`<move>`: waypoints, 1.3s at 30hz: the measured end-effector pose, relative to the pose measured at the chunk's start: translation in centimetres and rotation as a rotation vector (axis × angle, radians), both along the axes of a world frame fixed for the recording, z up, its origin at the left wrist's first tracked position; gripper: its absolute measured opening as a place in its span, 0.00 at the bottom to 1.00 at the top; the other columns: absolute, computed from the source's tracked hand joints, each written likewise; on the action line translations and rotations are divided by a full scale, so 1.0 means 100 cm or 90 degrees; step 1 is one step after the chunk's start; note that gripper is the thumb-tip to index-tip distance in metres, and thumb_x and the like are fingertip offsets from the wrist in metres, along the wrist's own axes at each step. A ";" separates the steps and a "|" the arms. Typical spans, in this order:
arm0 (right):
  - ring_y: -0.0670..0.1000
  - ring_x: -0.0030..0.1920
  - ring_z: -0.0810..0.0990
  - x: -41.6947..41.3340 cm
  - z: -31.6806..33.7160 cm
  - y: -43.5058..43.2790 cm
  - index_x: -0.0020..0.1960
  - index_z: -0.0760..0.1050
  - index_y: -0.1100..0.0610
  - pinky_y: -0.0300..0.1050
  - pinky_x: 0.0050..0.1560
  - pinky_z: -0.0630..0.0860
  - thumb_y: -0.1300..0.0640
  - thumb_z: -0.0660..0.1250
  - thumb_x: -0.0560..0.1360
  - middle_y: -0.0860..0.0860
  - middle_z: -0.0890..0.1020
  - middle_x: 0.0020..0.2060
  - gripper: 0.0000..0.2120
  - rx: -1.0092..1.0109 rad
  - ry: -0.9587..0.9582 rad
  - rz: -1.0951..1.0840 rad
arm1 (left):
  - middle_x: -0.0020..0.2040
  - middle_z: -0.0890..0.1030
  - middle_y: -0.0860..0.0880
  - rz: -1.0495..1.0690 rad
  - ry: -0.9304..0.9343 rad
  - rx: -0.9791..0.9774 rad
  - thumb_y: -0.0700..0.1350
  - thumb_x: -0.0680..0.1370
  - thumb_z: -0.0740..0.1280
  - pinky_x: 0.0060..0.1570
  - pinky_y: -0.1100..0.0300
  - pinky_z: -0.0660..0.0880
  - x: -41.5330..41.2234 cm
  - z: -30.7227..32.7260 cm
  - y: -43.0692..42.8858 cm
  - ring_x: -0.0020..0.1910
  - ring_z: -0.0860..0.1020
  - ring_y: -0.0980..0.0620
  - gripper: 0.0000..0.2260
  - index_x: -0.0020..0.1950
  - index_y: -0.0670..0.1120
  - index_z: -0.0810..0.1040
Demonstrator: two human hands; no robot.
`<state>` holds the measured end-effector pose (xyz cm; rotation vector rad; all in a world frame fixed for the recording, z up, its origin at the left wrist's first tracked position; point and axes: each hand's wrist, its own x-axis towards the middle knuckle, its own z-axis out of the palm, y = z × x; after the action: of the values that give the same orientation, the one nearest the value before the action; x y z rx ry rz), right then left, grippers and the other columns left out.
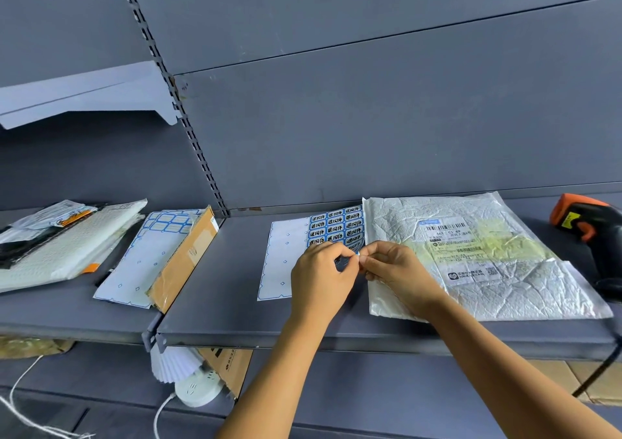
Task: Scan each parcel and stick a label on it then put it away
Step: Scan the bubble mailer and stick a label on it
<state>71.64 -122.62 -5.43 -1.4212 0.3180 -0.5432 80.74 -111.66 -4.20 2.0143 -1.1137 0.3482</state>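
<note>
My left hand and right hand meet at the near right corner of the white label sheet, the part with rows of blue-bordered printed stickers. The fingers of both hands are curled in, thumb against fingertips, pinching that corner. I cannot tell whether one sticker is lifted. The sheet lies flat on the grey metal shelf, touching the crinkled white plastic parcel on its right, which lies address slip up under my right wrist. An orange-and-black handheld scanner rests beyond the parcel.
</note>
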 end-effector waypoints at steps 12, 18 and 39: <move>0.43 0.30 0.77 0.001 0.001 0.001 0.41 0.75 0.62 0.33 0.35 0.73 0.70 0.64 0.76 0.49 0.80 0.29 0.07 -0.007 0.013 -0.006 | 0.39 0.82 0.53 0.049 0.054 0.002 0.47 0.72 0.67 0.37 0.57 0.74 -0.005 0.001 0.001 0.41 0.78 0.50 0.04 0.38 0.49 0.79; 0.43 0.31 0.77 0.001 0.001 0.001 0.41 0.75 0.61 0.34 0.36 0.74 0.70 0.63 0.76 0.50 0.80 0.30 0.08 -0.009 0.016 -0.003 | 0.38 0.82 0.55 0.025 0.045 -0.008 0.52 0.71 0.68 0.37 0.58 0.75 -0.006 0.000 0.004 0.40 0.79 0.54 0.06 0.38 0.51 0.80; 0.45 0.31 0.76 0.002 0.002 0.002 0.39 0.75 0.61 0.34 0.34 0.73 0.69 0.64 0.76 0.52 0.80 0.30 0.08 0.000 0.031 -0.010 | 0.36 0.82 0.55 0.016 0.229 -0.040 0.46 0.74 0.69 0.41 0.57 0.76 -0.005 -0.003 -0.001 0.38 0.79 0.55 0.05 0.37 0.52 0.79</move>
<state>71.85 -122.42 -5.23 -1.4341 0.3685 -0.5208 80.23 -111.80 -4.54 1.9401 -0.8424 0.0281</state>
